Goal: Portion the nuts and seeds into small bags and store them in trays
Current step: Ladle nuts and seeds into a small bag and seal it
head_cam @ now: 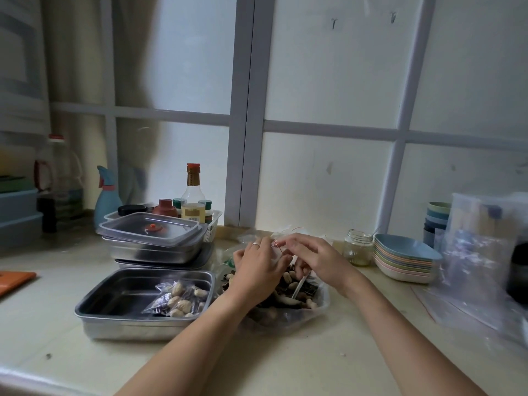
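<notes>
Several plates [405,262], a jar [358,248] and trays [155,252] flank the nuts [285,294].

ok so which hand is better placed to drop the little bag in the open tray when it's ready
Probably left. Both hands pinch the small bag, but the left hand is on the side of the open tray, while the right hand would have to cross the nut pile.
</notes>
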A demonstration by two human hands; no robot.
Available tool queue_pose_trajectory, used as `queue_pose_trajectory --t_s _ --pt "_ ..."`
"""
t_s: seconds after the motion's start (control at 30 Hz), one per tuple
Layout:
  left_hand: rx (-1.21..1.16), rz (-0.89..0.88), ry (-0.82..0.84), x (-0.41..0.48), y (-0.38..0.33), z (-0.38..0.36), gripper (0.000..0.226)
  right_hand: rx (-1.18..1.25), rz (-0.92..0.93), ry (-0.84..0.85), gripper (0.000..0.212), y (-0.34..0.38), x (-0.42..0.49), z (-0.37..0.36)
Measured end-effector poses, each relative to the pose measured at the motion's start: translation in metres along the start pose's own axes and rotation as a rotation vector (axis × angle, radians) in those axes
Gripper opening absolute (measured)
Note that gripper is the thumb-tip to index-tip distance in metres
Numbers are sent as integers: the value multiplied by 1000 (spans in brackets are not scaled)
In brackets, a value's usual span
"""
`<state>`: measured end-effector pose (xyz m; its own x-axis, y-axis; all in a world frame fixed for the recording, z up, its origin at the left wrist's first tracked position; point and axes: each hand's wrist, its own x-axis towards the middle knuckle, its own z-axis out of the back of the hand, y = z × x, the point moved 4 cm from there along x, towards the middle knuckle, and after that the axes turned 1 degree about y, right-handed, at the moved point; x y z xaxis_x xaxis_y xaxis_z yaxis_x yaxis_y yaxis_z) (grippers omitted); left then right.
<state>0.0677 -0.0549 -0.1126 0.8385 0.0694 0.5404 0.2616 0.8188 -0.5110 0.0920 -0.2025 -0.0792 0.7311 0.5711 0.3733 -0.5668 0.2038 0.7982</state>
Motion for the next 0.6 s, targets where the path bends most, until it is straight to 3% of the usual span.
queue_pose_trajectory --t_s 0.07,0.13,0.27,0.43,0.6 --pt "-4 20 -10 -1 0 1 27 22 -26 -69 26 0 1 5" --pt "-7 58 -39 -1 2 3 30 -75 -89 -240 20 -13 4 17" --pt "4 190 -85 -2 9 9 37 -267 -413 -520 7 -64 3 44" --pt "69 374 -58 -6 17 14 43 96 -565 -441 19 -83 -3 40" --pt "83 444 -16 -7 21 12 42 107 -560 -317 28 -89 -2 35"
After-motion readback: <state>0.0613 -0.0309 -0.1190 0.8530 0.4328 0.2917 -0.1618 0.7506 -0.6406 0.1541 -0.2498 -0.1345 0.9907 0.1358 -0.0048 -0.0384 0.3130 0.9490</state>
